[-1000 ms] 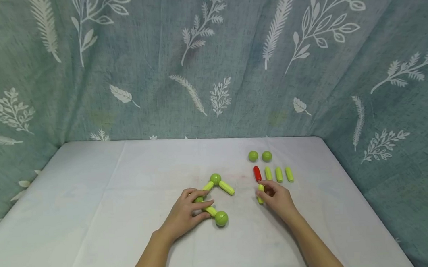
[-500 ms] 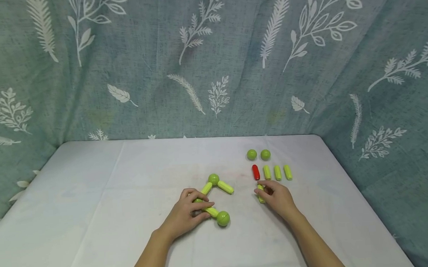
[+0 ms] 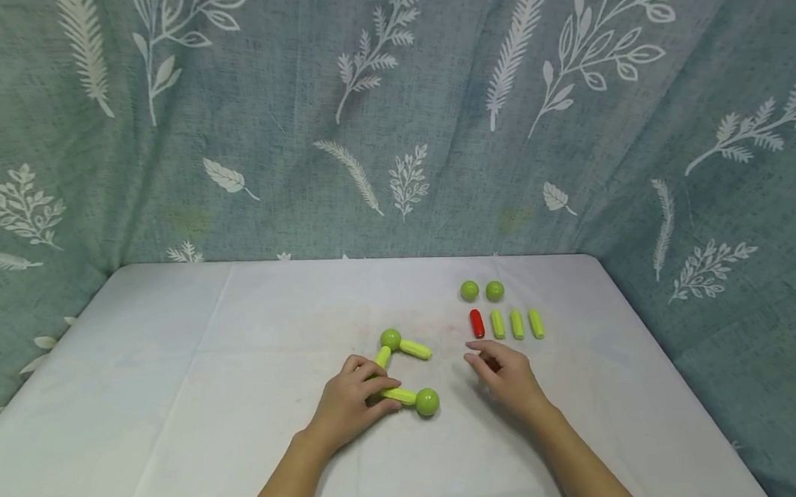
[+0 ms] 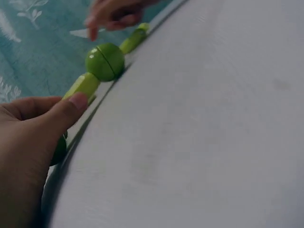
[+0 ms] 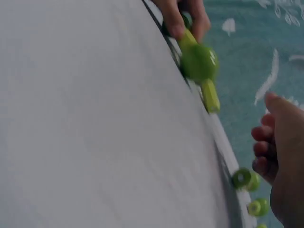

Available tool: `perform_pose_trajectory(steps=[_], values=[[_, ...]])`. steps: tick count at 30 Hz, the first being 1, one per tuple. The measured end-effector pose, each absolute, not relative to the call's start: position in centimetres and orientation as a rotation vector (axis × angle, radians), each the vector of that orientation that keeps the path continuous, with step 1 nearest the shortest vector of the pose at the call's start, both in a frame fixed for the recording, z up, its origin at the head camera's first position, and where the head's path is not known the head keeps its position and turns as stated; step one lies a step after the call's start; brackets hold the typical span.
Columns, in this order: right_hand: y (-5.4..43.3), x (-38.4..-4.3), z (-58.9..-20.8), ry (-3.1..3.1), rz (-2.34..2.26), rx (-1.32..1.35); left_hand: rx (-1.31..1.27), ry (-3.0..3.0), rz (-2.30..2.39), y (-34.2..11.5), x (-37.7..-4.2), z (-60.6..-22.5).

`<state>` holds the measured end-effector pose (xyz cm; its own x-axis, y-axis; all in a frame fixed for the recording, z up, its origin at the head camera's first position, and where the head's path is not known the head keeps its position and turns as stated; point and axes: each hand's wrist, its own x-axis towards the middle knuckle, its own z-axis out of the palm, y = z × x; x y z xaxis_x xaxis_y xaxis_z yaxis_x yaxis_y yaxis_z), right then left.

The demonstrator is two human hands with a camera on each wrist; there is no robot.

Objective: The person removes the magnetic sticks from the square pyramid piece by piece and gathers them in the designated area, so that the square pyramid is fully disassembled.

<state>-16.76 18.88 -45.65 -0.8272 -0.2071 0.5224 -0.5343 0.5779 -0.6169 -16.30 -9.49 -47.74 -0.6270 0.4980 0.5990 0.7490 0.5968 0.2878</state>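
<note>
My left hand [image 3: 358, 393] grips a yellow-green building stick [image 3: 400, 396] joined to a green ball [image 3: 427, 401] at its right end. This stick belongs to a bent chain with another ball [image 3: 391, 339] and a second stick [image 3: 414, 349] at the far end; the left hand covers the ball at the corner. In the left wrist view, the thumb presses on the held stick [image 4: 83, 88] beside the ball [image 4: 105, 61]. My right hand [image 3: 506, 374] hovers right of the chain with curled fingers. The stick it pinched earlier is hidden now, and nowhere seen on the table.
Beyond the right hand lie a red stick [image 3: 477, 323] and three yellow-green sticks [image 3: 517, 324] in a row. Two loose green balls [image 3: 469, 290] sit behind them. A leaf-patterned curtain [image 3: 284, 134] surrounds the back and sides of the white-covered table [image 3: 210, 408].
The left hand has turned the chain so its near ball swung right and its far ball shifted left. The right hand has lifted from the table; its stick has gone out of sight.
</note>
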Motion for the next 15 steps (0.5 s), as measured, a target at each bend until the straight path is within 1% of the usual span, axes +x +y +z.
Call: perform_pose_trajectory(steps=[3, 6, 11, 15], values=[[17.6, -16.1, -45.4, -2.446, 1.18, 0.86, -1.035, -2.335, -0.736, -8.8, -16.0, -47.8], [16.5, -15.3, -45.5, -2.602, 1.082, 1.014, -1.071, -2.327, -0.785, -8.4, -15.7, -47.9], [15.6, -14.6, -45.9, -2.705, 0.823, 1.106, -1.062, -2.339, -0.813, -8.4, -15.5, -47.9], [15.4, -14.8, -46.1, -2.657, 0.959, 1.128, -1.051, -2.357, -0.826, -8.5, -15.5, -47.8]])
